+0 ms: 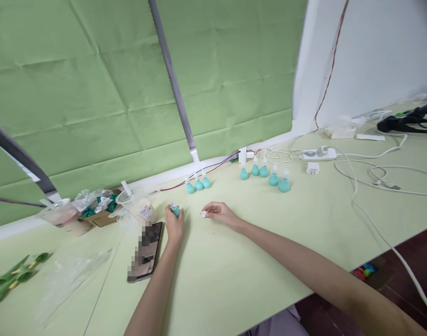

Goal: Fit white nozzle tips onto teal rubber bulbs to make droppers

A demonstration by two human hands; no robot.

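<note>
My left hand point(174, 227) is wrapped round a small teal squeeze bottle point(176, 211), its top pointing away from me. To the right of it, apart from the bottle, my right hand point(218, 213) pinches a small white cap point(203, 213) between thumb and fingertips. Three similar teal bottles point(198, 185) with white tops stand upright beyond my hands. Farther right stands a second group of several teal bottles point(273, 178), also white-topped. A phone point(146, 252) lies on the table just left of my left forearm.
At left are two plastic drink cups point(138, 205), a cardboard box point(104, 217) of bagged green items, a clear bag point(71, 275) and green artificial stems point(13, 280). A white power strip point(318, 154), a charger point(313, 168) and loose white cables point(355, 196) lie at right. Green cloth hangs behind.
</note>
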